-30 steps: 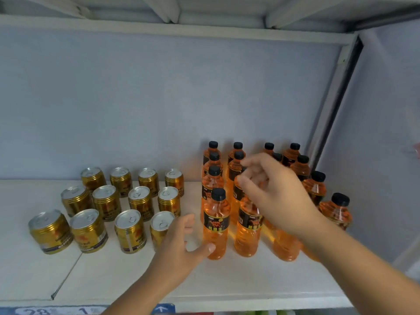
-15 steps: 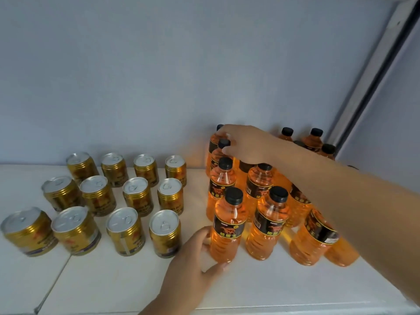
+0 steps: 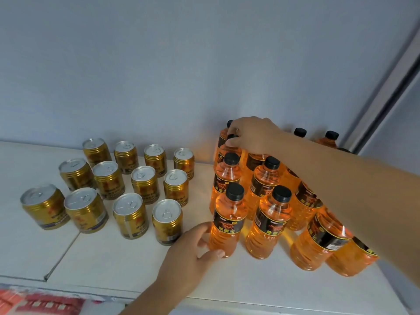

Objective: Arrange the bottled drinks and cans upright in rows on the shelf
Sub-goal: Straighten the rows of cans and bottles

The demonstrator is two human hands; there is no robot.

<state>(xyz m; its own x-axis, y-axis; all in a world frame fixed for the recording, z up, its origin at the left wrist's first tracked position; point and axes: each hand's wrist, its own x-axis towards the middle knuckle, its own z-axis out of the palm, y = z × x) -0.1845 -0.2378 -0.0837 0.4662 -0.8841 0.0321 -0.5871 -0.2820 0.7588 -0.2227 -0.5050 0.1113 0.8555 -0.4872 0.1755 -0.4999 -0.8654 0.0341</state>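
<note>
Several orange drink bottles with black caps stand upright in rows on the right of the white shelf (image 3: 113,264). My left hand (image 3: 193,255) wraps the base of the front-left bottle (image 3: 227,221), thumb in front, fingers on its left side. My right hand (image 3: 254,135) reaches over the rows and rests on the cap and shoulder of a bottle in the second row from the back (image 3: 228,153), fingers curled on it. My right forearm hides the middle bottles. Several gold cans (image 3: 167,221) with silver tops stand upright in rows on the left.
A pale blue back wall (image 3: 181,64) closes the shelf behind. A grey upright post (image 3: 386,92) and side wall bound it on the right. A seam (image 3: 63,253) splits the shelf boards at the left. Red packaging (image 3: 45,303) shows below the front edge.
The view has tilted down and come closer. My right hand moved from the front bottles to the back rows. My left hand closed in around the front-left bottle's base.
</note>
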